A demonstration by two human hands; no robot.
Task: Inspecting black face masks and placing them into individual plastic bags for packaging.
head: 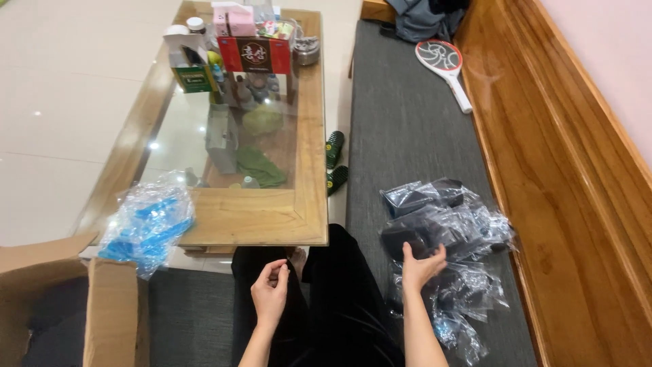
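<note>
Reaching with fingers spread, my right hand (421, 264) is touching the heap of clear plastic bags holding dark parts (445, 224) at its twelve o'clock on the grey bench cushion (401, 122), while my left hand (270, 289), fingertips pinched together and seemingly empty, is hovering farther away over my lap.

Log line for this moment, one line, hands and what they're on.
left hand: fingers pinched over lap, contents unclear | right hand: reaching onto clear bags of dark parts on grey cushion | cardboard box: open, left

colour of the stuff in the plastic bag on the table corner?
Bright blue, inside a clear plastic bag; head view shows it best.
</note>
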